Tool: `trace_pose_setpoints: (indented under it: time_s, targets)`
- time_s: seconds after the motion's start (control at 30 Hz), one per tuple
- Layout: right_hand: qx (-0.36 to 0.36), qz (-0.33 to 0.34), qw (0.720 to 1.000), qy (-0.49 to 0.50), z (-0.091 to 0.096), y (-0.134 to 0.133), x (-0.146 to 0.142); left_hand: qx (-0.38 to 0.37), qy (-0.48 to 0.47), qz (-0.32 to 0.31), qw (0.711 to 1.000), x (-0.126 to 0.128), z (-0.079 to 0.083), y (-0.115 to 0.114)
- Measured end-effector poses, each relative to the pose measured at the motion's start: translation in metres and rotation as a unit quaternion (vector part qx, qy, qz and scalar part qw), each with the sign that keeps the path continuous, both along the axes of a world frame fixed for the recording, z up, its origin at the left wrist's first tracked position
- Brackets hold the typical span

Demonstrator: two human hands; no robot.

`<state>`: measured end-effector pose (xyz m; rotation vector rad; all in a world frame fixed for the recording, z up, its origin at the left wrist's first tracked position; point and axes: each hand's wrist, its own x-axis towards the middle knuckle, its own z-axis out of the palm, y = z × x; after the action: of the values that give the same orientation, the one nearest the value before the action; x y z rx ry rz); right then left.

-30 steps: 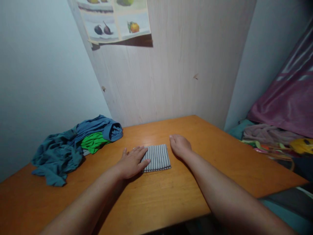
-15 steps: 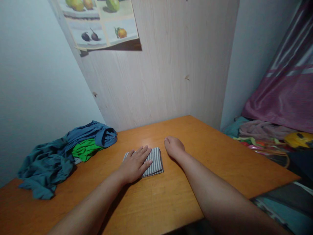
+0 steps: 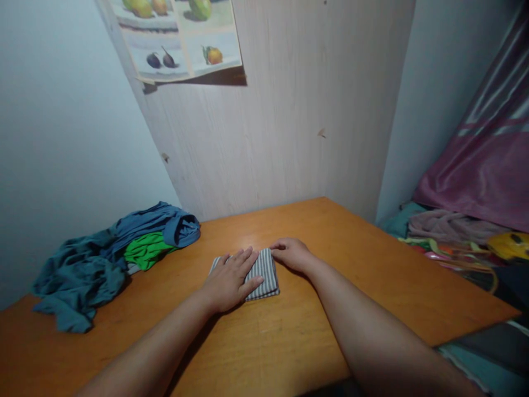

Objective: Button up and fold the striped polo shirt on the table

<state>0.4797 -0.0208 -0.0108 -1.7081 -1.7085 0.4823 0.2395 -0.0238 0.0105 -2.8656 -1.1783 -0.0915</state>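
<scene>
A grey-and-white striped cloth (image 3: 264, 275), folded into a small flat rectangle, lies on the orange wooden table (image 3: 264, 342). My left hand (image 3: 231, 281) rests flat over its left part, fingers spread and palm down, hiding much of that side. At the cloth's far right corner is my right hand (image 3: 292, 255). Its thumb and forefinger come together on the corner in a pinch, while the other fingers curl under and are partly hidden.
On the table's left lies a heap of crumpled clothes, with a blue garment (image 3: 140, 220), a dark teal garment (image 3: 82, 270) and a bright green one (image 3: 149, 251). A wood-grain panel (image 3: 264, 138) rises behind the table. Right of it hangs a pink curtain (image 3: 483, 160).
My right hand has gone from a closed fist beside the cloth to a pinch at its far right corner. My left hand stays flat on the cloth. The view has shifted slightly.
</scene>
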Motion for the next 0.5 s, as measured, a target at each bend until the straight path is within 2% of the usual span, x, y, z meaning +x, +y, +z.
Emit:
trace_pose_setpoints:
  time_s: [0.27, 0.5]
  targets:
    - [-0.026, 0.020, 0.999, -0.002, 0.0034, -0.0056, 0.0001, -0.003, -0.020, -0.005, 1.000, 0.0015, 0.0008, -0.0027]
    - [0.003, 0.036, 0.993, -0.114, 0.0084, -0.0083, -0.0039, -0.005, -0.032, -0.014, 0.999, 0.0014, -0.0004, -0.0033]
